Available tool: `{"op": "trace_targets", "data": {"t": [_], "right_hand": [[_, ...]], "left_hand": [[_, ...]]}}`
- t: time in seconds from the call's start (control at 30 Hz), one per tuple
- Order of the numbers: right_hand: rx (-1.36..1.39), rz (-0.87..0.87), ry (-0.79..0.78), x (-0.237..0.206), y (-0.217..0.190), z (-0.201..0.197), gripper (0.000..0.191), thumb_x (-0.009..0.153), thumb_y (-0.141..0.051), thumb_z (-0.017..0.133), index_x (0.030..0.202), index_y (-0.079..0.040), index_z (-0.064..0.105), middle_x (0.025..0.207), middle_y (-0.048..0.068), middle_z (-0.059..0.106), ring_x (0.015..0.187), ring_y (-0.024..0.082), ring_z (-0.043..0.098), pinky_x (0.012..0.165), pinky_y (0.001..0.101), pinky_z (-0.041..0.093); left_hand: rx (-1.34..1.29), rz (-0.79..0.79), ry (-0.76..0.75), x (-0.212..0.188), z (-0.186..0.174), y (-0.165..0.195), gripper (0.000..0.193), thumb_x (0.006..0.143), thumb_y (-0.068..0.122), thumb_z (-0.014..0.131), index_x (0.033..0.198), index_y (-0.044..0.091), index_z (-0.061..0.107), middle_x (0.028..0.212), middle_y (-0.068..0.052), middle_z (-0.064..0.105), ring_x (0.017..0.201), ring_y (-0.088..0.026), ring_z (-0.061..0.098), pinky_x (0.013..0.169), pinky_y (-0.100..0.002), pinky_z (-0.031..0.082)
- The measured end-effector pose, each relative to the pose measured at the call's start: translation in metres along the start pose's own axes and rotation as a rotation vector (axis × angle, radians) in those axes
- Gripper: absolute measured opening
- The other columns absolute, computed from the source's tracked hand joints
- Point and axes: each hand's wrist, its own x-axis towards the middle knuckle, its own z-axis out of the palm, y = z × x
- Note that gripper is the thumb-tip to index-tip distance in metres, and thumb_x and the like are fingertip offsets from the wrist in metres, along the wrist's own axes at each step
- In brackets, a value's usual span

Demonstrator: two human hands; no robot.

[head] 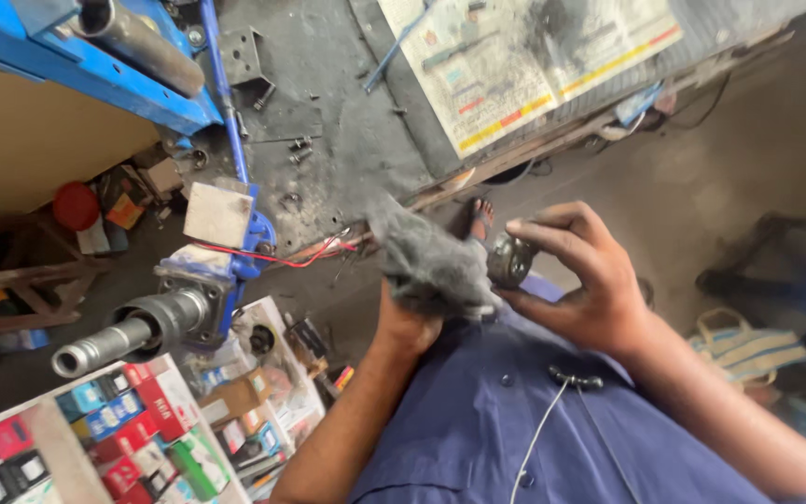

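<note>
Right hand [582, 280] is gripping a small round metal part [511, 259] over the lap, fingers [552, 231] curled and pinching it. Left hand [405, 322] is bunching a grey rag [429, 261] against that part. Beyond them, a blue vise [221, 271] is clamping a steel shaft [118, 338] on the grimy bench [347, 140].

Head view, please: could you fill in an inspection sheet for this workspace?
Surface: workbench, dark and grimy, part covered by printed paper.
Job's things: grey rag; round metal part.
Clutter: loose bolts; coloured boxes.
Grippers: left hand holds the rag; right hand grips the part.
Cables: red wire; white cord on the shirt.
Surroundings: blue vise clamping a steel tube; bag on the floor.
</note>
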Motion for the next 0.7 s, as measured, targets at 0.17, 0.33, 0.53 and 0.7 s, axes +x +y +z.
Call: {"op": "trace_targets", "data": {"t": [0.17, 0.33, 0.53, 0.7], "right_hand": [[-0.207, -0.111, -0.126, 0.007, 0.000, 0.006, 0.071, 0.071, -0.010, 0.088, 0.137, -0.010, 0.062, 0.124, 0.015, 0.063, 0.113, 0.032, 0.063, 0.095, 0.0416, 0.054], [-0.233, -0.124, -0.139, 0.005, 0.012, 0.007, 0.070, 0.074, -0.014, 0.085, 0.139, -0.009, 0.060, 0.130, 0.014, 0.063, 0.122, 0.033, 0.060, 0.105, 0.0431, 0.050], [0.958, 0.393, -0.188, -0.015, 0.066, 0.037, 0.074, 0.085, -0.043, 0.083, 0.143, -0.008, 0.051, 0.141, 0.004, 0.058, 0.132, 0.017, 0.053, 0.111, 0.0327, 0.041], [0.885, 0.501, -0.181, -0.046, 0.103, 0.049, 0.049, 0.092, -0.028, 0.082, 0.122, 0.008, 0.067, 0.130, 0.017, 0.062, 0.122, 0.026, 0.059, 0.108, 0.0449, 0.047]], "left_hand": [[0.074, 0.092, -0.080, 0.007, 0.004, 0.008, 0.037, 0.100, 0.005, 0.066, 0.136, 0.002, 0.059, 0.131, -0.008, 0.065, 0.122, -0.019, 0.061, 0.108, -0.037, 0.051], [-0.223, -0.163, -0.013, 0.011, 0.025, 0.042, 0.021, 0.105, 0.004, 0.061, 0.122, -0.002, 0.070, 0.111, -0.005, 0.075, 0.100, -0.010, 0.067, 0.090, -0.027, 0.057], [-0.507, -0.017, 0.018, 0.019, 0.027, 0.063, 0.015, 0.107, 0.004, 0.065, 0.119, -0.002, 0.071, 0.109, -0.002, 0.072, 0.097, -0.006, 0.061, 0.088, -0.023, 0.052], [-0.559, -0.118, 0.075, 0.027, 0.030, 0.065, 0.023, 0.095, -0.002, 0.073, 0.118, -0.001, 0.072, 0.106, -0.004, 0.074, 0.095, -0.009, 0.066, 0.085, -0.026, 0.055]]}}
